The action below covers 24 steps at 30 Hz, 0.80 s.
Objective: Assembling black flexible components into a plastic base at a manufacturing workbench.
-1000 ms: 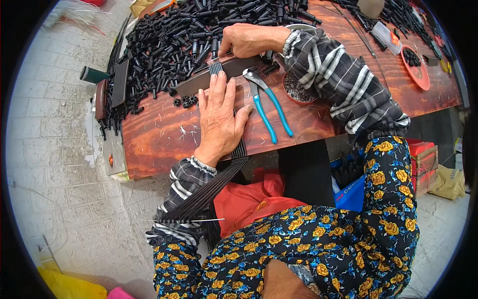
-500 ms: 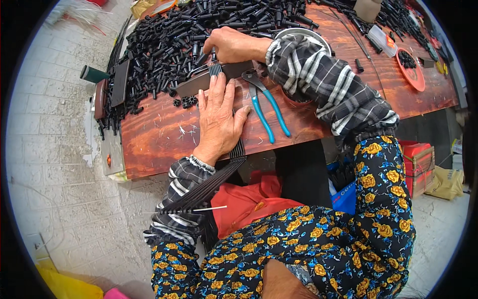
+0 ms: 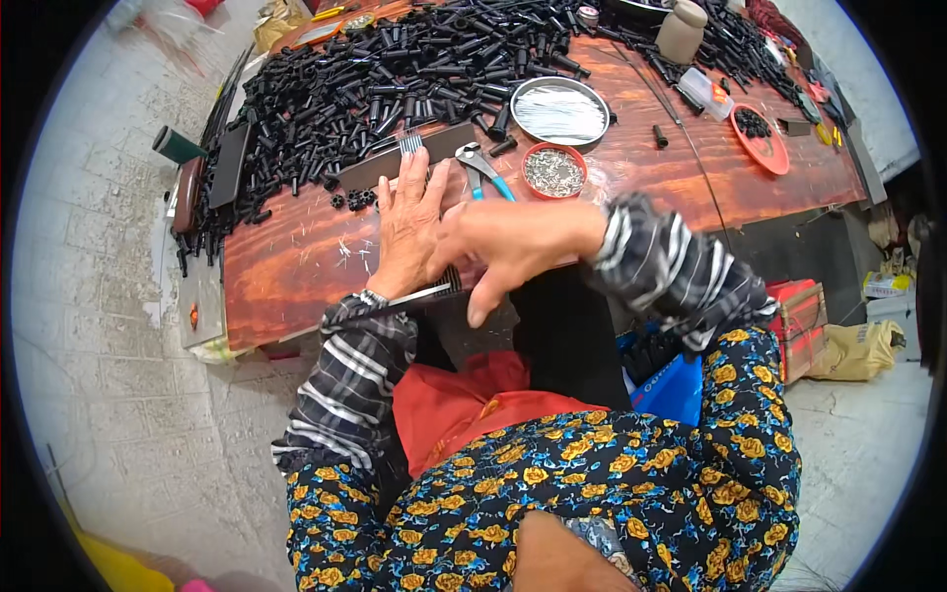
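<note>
My left hand (image 3: 404, 232) lies flat on the table near its front edge, fingers stretched forward. Its fingertips rest on a row of thin parallel strands (image 3: 410, 142) at a dark bar (image 3: 365, 176). My right hand (image 3: 513, 242), slightly blurred, overlaps the left hand's thumb side, its thumb apart from the fingers; I make out nothing in it. Below the hands, a white stick (image 3: 426, 293) crosses dark strands that reach my left forearm. Blue-handled pliers (image 3: 483, 176) lie beside the bar, partly covered by my right hand.
Many black tubular parts (image 3: 395, 79) are heaped across the back. A round tin (image 3: 560, 111) holds white sticks; a red dish (image 3: 554, 171) holds small metal pieces. At right stand a red plate (image 3: 769, 153) with black bits and a beige bottle (image 3: 681, 32). Small black pieces (image 3: 353, 200) lie near the bar.
My right hand has moved from the far end of the bar back towards me, beside my left hand. The round tin and red dish are now uncovered. My left hand stays flat.
</note>
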Available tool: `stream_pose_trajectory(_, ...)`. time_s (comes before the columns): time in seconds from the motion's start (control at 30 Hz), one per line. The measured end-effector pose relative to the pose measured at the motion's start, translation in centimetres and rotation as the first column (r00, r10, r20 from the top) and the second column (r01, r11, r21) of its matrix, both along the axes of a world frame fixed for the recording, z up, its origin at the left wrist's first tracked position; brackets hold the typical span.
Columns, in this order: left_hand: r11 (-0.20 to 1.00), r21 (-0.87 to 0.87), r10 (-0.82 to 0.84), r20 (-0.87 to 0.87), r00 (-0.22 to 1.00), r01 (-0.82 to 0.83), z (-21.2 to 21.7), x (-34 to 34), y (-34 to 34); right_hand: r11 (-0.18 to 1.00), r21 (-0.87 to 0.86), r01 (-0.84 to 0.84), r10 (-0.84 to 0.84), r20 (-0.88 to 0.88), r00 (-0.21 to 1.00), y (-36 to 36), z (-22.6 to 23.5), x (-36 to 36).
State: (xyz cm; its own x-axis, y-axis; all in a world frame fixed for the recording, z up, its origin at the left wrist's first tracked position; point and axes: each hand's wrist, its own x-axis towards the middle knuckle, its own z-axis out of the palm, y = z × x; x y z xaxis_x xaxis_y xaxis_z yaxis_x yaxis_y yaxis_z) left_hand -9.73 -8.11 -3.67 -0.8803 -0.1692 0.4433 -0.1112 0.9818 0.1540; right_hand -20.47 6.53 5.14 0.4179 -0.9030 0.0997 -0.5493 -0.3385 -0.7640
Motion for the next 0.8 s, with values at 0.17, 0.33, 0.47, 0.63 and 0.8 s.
stream_pose_trajectory(0.17,0.999,0.031,0.021,-0.037,0.999,-0.020,-0.9,-1.3,0.0,0.898,-0.411,0.158,-0.235,-0.145,0.961,0.1,-4.9,3.3)
stream_pose_trajectory(0.33,0.998,0.054,-0.026,-0.131,0.991,0.033,-1.0,-1.5,-0.3,0.890,-0.428,0.157,-0.249,-0.167,0.954,-0.6,-6.1,4.3)
stream_pose_trajectory(0.47,0.957,0.111,-0.205,-0.399,0.894,0.269,-1.3,-1.9,-1.8,0.839,-0.486,0.246,-0.300,-0.034,0.953,-0.5,-2.0,3.9)
stream_pose_trajectory(0.63,-0.100,0.839,-0.164,-0.545,0.822,0.535,2.6,-4.0,-0.9,0.913,-0.262,0.313,-0.313,0.043,0.949,0.5,4.6,0.7)
stream_pose_trajectory(0.8,0.365,0.764,-0.222,-0.484,0.847,0.532,8.2,-3.7,-2.8,0.890,-0.157,0.429,-0.432,0.014,0.902,0.8,16.1,1.5)
